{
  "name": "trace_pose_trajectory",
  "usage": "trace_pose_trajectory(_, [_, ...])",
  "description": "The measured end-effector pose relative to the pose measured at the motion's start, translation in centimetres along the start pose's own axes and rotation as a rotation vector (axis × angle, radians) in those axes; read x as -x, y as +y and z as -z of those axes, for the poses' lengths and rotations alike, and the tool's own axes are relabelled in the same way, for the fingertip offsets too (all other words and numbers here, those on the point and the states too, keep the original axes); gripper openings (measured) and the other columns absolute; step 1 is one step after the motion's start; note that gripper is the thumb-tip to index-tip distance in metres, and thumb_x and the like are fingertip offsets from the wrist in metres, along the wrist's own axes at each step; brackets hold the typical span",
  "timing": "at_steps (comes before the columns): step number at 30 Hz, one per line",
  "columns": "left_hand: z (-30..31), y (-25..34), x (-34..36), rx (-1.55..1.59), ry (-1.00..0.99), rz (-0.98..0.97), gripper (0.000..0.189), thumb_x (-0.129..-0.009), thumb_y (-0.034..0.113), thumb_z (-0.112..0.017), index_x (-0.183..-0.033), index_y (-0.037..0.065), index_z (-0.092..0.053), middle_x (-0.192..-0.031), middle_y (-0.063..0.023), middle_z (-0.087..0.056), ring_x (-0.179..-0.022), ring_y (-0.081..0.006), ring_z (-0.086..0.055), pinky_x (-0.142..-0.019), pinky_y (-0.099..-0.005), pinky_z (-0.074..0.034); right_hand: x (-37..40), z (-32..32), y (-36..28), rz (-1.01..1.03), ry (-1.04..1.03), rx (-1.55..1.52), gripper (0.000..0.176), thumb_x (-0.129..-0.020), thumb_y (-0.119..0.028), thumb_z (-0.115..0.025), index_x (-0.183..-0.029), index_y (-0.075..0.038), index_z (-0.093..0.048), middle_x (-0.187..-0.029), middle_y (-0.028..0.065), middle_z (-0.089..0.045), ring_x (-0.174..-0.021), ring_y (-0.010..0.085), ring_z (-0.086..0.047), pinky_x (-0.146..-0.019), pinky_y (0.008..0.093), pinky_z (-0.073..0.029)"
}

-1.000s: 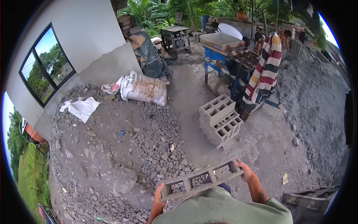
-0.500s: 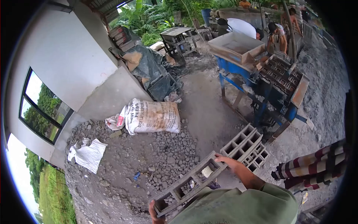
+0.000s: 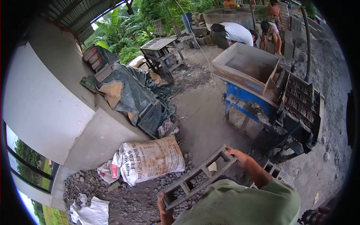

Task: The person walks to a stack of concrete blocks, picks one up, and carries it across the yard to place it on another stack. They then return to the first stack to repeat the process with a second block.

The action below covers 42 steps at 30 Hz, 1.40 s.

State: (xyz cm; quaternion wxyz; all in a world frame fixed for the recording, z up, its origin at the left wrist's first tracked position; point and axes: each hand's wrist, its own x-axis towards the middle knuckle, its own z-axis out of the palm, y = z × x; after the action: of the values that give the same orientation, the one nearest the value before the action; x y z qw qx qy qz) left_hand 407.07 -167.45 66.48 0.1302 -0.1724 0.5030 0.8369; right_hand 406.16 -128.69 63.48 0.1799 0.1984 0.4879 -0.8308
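Note:
A grey hollow concrete block (image 3: 185, 188) with three open cells is held at a slant in front of my body. My left hand (image 3: 162, 204) has its fingers wrapped round the block's lower left end. At the upper right end, my right hand (image 3: 236, 154) grips the block's edge. Through the cells I see gravel and a small white thing (image 3: 212, 167). More hollow blocks (image 3: 273, 170) rest on the ground beyond my right forearm, mostly hidden by the arm and my green shirt.
A printed feed sack (image 3: 153, 159) lies on gravel ahead. Right of it stands a blue-framed machine (image 3: 240, 98) with a hopper (image 3: 234, 62) and a mold grid (image 3: 303, 96). Tarp-covered goods (image 3: 131, 88) line the wall. A bent-over person (image 3: 236, 33) and other people are behind.
My view has turned and lifted, so the sack and wall sit lower. The held block has moved along with my body, and my arm now covers more of the blocks on the ground.

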Motion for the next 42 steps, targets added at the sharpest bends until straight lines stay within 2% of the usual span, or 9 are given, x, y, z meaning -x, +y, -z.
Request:
trace_pose_trajectory(11, [-9.2, 9.5, -32.5, -0.034, 0.045, 0.02, 0.044, -0.071, 0.041, -0.06, -0.097, 0.006, -0.053, -0.076, -0.0053, -0.057, -0.066, -0.0185, -0.057, -0.059, -0.0316, -0.048, -26.3, 0.5, -18.0, 0.109, 0.033, 0.106, 0.085, -0.071, -0.046, -0.053, -0.133, 0.005, -0.024, -0.138, 0.0145, -0.026, -0.127, 0.0231, -0.023, -0.102, 0.031, -0.016])
trace_pose_trajectory(18, [-15.2, 16.1, -53.0, -0.152, -0.101, 0.047, 0.043, -0.076, 0.043, -0.054, -0.096, 0.005, -0.055, -0.08, -0.0046, -0.058, -0.069, -0.016, -0.057, -0.062, -0.0293, -0.048, -42.4, 1.6, -26.6, 0.187, 0.086, 0.03, 0.084, -0.07, -0.041, -0.058, -0.133, 0.004, -0.024, -0.132, 0.0133, -0.034, -0.12, 0.0208, -0.033, -0.099, 0.0307, -0.024])
trace_pose_trajectory(25, [-31.4, 22.0, -70.9, -0.113, -0.279, 0.173, 0.042, -0.079, 0.036, -0.05, -0.103, 0.002, -0.055, -0.094, -0.0091, -0.059, -0.085, -0.0228, -0.058, -0.077, -0.0319, -0.045, -58.8, 8.4, -35.5, 0.173, 0.216, -0.271, 0.074, -0.073, -0.035, -0.056, -0.135, -0.006, -0.028, -0.127, 0.0089, -0.041, -0.111, 0.0203, -0.041, -0.095, 0.0311, -0.03])
trace_pose_trajectory(30, [-39.0, 21.5, -84.3, -0.181, -0.332, 0.142, 0.041, -0.079, 0.033, -0.051, -0.104, 0.002, -0.053, -0.098, -0.0098, -0.058, -0.087, -0.0215, -0.057, -0.078, -0.0323, -0.045, -67.4, 15.0, -42.9, 0.254, 0.21, -0.267, 0.087, -0.071, -0.034, -0.057, -0.14, -0.012, -0.009, -0.141, 0.0084, -0.019, -0.128, 0.0219, -0.021, -0.101, 0.0342, -0.022])
trace_pose_trajectory(35, [-46.7, 18.0, -97.2, -0.265, -0.365, 0.014, 0.034, -0.081, 0.031, -0.05, -0.103, 0.004, -0.053, -0.093, -0.0052, -0.058, -0.079, -0.0149, -0.056, -0.068, -0.0288, -0.046, -75.5, 21.6, -53.8, 0.243, 0.295, -0.073, 0.094, -0.071, -0.039, -0.057, -0.14, -0.013, 0.001, -0.144, 0.0129, -0.009, -0.132, 0.0247, -0.012, -0.104, 0.0369, -0.013])
trace_pose_trajectory(37, [-50.4, 17.0, -101.5, -0.78, -0.508, -1.064, 0.033, -0.083, 0.03, -0.048, -0.102, 0.003, -0.053, -0.091, -0.0059, -0.058, -0.079, -0.0151, -0.056, -0.067, -0.0279, -0.045, -77.9, 24.4, -58.8, 0.118, 0.33, 0.002, 0.095, -0.071, -0.038, -0.058, -0.14, -0.014, 0.003, -0.144, 0.0136, -0.008, -0.131, 0.0263, -0.012, -0.104, 0.038, -0.014])
trace_pose_trajectory(38, [-52.6, 17.5, -102.6, -0.516, -0.502, -0.383, 0.034, -0.084, 0.029, -0.048, -0.103, 0.002, -0.053, -0.094, -0.0081, -0.058, -0.081, -0.0161, -0.056, -0.068, -0.0286, -0.046, -79.3, 26.2, -60.4, 0.144, 0.271, 0.004, 0.098, -0.069, -0.04, -0.059, -0.14, -0.016, 0.006, -0.145, 0.0127, -0.006, -0.132, 0.0278, -0.009, -0.103, 0.0411, -0.013])
trace_pose_trajectory(41, [-59.0, 17.3, -108.4, -0.444, -0.458, -0.217, 0.035, -0.085, 0.03, -0.046, -0.104, 0.002, -0.053, -0.096, -0.0098, -0.058, -0.085, -0.0161, -0.056, -0.072, -0.0298, -0.046, -82.8, 29.8, -65.6, 0.121, 0.337, -0.139, 0.102, -0.067, -0.041, -0.061, -0.139, -0.023, 0.008, -0.145, 0.0101, -0.003, -0.132, 0.0312, -0.006, -0.101, 0.0483, -0.011])
trace_pose_trajectory(42, [-60.1, 15.9, -111.8, -0.61, -0.626, -0.661, 0.034, -0.084, 0.023, -0.048, -0.11, 0.001, -0.049, -0.104, -0.0112, -0.055, -0.091, -0.0178, -0.055, -0.077, -0.0316, -0.046, -84.2, 31.5, -66.8, 0.114, 0.359, -0.15, 0.102, -0.067, -0.041, -0.061, -0.139, -0.023, 0.008, -0.145, 0.0101, -0.003, -0.132, 0.0312, -0.006, -0.101, 0.0483, -0.011])
